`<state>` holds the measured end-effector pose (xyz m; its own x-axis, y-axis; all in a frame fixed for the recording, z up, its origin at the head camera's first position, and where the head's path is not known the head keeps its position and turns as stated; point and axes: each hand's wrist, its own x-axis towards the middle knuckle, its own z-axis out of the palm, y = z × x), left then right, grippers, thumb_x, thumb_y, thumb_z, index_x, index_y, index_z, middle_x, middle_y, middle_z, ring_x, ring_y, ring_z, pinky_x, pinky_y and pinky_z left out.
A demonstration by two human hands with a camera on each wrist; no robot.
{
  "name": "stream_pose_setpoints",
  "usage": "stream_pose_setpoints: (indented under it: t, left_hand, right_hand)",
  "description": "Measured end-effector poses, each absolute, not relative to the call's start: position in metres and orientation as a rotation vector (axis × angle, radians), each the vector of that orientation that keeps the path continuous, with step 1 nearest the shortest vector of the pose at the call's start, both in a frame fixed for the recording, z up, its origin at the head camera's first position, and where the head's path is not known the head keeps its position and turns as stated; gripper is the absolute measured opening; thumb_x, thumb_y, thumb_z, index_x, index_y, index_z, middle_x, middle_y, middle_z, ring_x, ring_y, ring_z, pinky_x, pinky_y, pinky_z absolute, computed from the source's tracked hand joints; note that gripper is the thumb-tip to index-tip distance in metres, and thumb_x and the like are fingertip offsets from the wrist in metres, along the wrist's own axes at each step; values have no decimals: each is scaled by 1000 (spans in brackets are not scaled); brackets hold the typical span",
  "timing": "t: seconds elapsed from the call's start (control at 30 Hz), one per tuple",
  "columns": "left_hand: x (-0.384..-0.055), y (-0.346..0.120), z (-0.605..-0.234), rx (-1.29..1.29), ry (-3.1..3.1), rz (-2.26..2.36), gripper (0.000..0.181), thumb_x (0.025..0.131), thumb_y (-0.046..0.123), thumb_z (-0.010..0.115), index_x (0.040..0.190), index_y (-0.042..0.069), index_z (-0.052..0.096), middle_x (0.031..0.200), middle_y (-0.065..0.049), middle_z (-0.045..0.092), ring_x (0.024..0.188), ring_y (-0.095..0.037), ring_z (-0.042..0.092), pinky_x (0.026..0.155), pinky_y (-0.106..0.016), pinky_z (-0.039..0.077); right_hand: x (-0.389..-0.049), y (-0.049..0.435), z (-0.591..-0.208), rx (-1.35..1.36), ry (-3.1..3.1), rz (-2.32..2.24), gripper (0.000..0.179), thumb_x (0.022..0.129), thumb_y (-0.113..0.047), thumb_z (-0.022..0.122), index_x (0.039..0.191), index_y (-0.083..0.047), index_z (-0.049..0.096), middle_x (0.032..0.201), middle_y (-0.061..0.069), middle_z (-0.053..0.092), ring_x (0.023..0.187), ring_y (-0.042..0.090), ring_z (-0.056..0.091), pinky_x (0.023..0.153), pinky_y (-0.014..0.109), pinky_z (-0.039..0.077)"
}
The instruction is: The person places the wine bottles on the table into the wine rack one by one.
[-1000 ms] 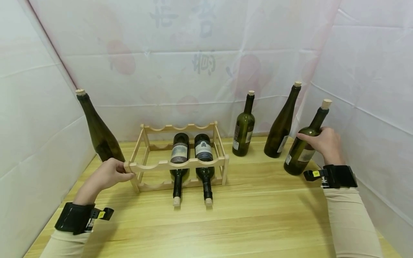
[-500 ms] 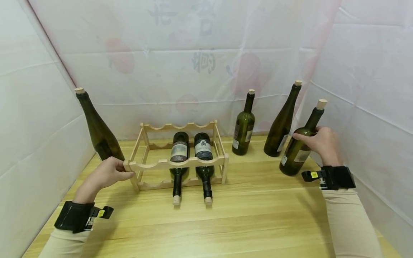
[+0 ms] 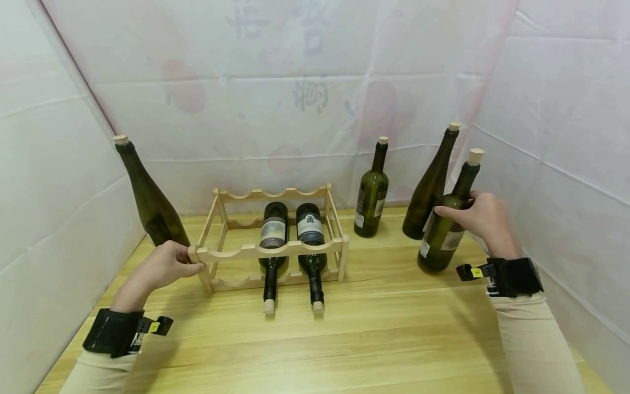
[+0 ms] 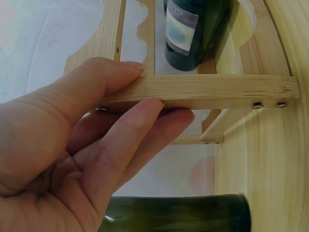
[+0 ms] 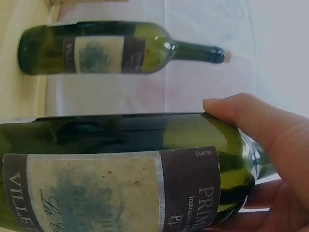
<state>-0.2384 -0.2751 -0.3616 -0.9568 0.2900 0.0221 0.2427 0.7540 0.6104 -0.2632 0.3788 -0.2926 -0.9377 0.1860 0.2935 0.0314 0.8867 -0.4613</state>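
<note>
My right hand grips a green corked wine bottle around its shoulder, thumb on the near side. The bottle is nearly upright, leaning a little; whether its base touches the table I cannot tell. Its cream and dark label faces the right wrist camera. At the left, my left hand pinches the front left corner of a wooden wine rack, thumb above the wood and fingers below. Two corked bottles, one with a cream label and one with a white label, lie in the rack, necks toward me.
A tall green bottle stands left of the rack, close behind my left hand. Right of the rack stand a shorter bottle and a slender bottle, partly covered by the held one. White cloth walls enclose the wooden table.
My right hand has moved the wine bottle to the left and slightly toward me, so it now overlaps the slender bottle. The left hand and the rack have stayed in place.
</note>
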Motion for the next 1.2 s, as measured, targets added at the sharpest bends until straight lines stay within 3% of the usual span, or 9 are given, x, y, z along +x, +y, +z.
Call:
stream_pose_setpoints:
  t: [0.3, 0.43, 0.57, 0.83, 1.2]
  left_hand:
    - [-238, -273, -362, 440, 2861, 1007, 16, 92, 18, 77, 95, 2, 80, 84, -11, 78, 71, -14, 54, 66, -30, 44]
    - [-238, -273, -361, 441, 2854, 1010, 17, 93, 18, 76, 96, 2, 80, 85, -12, 78, 72, -14, 54, 66, -31, 44]
    - [-238, -272, -361, 443, 2852, 1014, 17, 93, 17, 76, 96, 1, 80, 86, -12, 78, 73, -15, 55, 67, -31, 45]
    - [-238, -272, -361, 442, 2858, 1016, 16, 92, 17, 77, 96, 1, 79, 84, -11, 78, 71, -15, 53, 66, -31, 43]
    - [-238, -273, -360, 444, 2847, 1022, 16, 93, 16, 76, 96, 0, 79, 86, -12, 79, 72, -15, 54, 66, -31, 44]
  right_hand:
    - [-253, 356, -279, -60, -2809, 613, 71, 82, -67, 77, 97, 0, 62, 79, 14, 64, 70, 26, 56, 58, 34, 40]
    - [-247, 345, -275, 12, -2826, 573, 73, 82, -67, 76, 107, 0, 61, 100, 29, 68, 84, 37, 63, 63, 36, 44]
    - [-240, 334, -270, 91, -2850, 593, 79, 82, -67, 77, 122, 0, 62, 126, 35, 65, 104, 47, 66, 74, 47, 53]
    - [-226, 311, -258, 196, -2882, 620, 77, 81, -62, 80, 125, -1, 64, 122, 30, 69, 105, 43, 68, 79, 50, 55]
    - [-212, 289, -253, 321, -2870, 597, 59, 77, -60, 85, 110, -13, 70, 102, 10, 77, 85, 24, 69, 70, 35, 50]
